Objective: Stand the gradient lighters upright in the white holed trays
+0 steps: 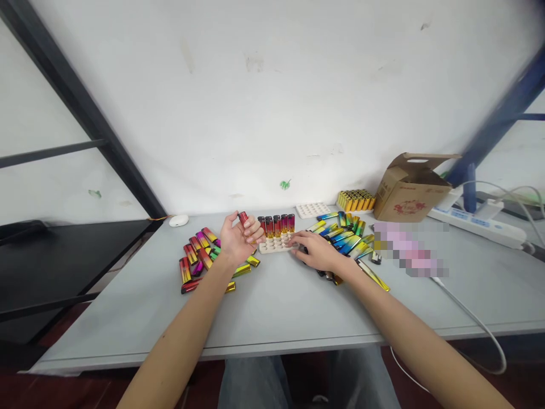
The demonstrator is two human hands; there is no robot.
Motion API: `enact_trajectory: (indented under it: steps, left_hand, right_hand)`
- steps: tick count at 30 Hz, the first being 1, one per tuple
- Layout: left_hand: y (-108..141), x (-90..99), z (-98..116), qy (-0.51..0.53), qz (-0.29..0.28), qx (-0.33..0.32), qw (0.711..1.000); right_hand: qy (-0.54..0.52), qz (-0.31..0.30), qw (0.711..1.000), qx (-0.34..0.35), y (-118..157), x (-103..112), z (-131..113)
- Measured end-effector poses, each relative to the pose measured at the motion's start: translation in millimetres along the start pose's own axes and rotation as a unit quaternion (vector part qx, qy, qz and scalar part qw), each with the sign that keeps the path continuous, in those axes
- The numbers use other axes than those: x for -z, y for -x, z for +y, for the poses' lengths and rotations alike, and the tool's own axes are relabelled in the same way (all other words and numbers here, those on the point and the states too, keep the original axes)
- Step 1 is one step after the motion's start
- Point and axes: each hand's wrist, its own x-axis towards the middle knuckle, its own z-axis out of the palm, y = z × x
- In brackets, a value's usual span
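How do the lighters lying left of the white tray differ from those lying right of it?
The left heap is mostly red, magenta and gold, while the right heap is mostly blue, green and yellow. The left heap lies clear below the left hand, while the right heap lies partly under the right hand. Both are glossy, colour-faded lighters lying scattered on the grey table.

We face a scuffed white wall (272, 102) behind the grey surface (272, 318), a black metal frame (80, 96) and shelf (55, 267) on our left, a blue metal upright (502, 113) on our right, dark red floor (63, 386) below.
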Motion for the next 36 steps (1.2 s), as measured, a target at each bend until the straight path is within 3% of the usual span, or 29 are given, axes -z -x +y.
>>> enact_trajectory:
  steps: [5, 18, 27, 36]
  left_hand:
    - [-1, -1.7, -7, 0.000, 0.011, 0.010, 1.000]
    - [-2, -9.2, -18, -0.020, 0.061, -0.036, 0.997]
    - [-5, -8.4, -22, -0.004, 0.025, -0.037, 0.999]
    - [-1, -7.8, -26, -0.047, -0.008, 0.038, 0.998]
  right_hand:
    - [0.001, 0.002, 1.000, 0.001, 0, 0, -1]
    - [-0.015, 0.022, 1.000, 0.006, 0, 0, -2]
    - [-0.014, 0.020, 1.000, 0.010, 0, 1, -3]
    - [-0.010, 0.021, 1.000, 0.010, 1, 0, -3]
